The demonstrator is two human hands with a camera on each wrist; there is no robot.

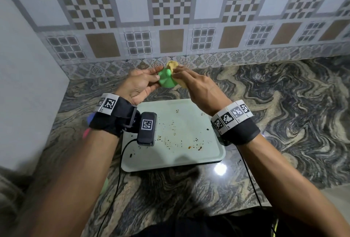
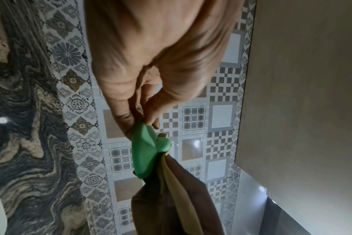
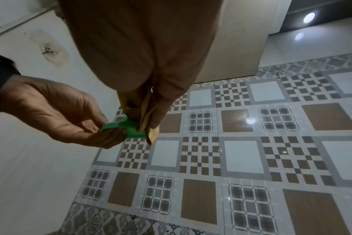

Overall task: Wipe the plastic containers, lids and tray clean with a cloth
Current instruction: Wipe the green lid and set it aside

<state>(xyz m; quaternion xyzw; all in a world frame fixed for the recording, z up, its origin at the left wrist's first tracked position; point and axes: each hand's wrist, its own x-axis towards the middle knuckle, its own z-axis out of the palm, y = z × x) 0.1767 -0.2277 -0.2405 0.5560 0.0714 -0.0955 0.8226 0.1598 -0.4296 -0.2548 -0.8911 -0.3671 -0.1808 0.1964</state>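
A small green plastic lid (image 1: 166,80) is held in the air above the far end of the tray. My left hand (image 1: 141,83) pinches its left edge between thumb and fingers; the left wrist view shows the lid (image 2: 146,151) on edge. My right hand (image 1: 191,82) grips a yellow-tan cloth (image 1: 172,65) and presses it against the lid's right side. In the right wrist view the cloth (image 3: 146,120) wraps over the lid (image 3: 123,125). The pale green tray (image 1: 212,153) lies on the counter below, speckled with brown crumbs and stains.
The tray sits on a dark swirled marble counter (image 1: 284,104). A patterned tile wall (image 1: 170,19) rises behind and a plain white wall (image 1: 24,85) stands at the left. Blue and pink items (image 1: 89,125) peek out behind my left wrist. Cables run from both wrist cameras.
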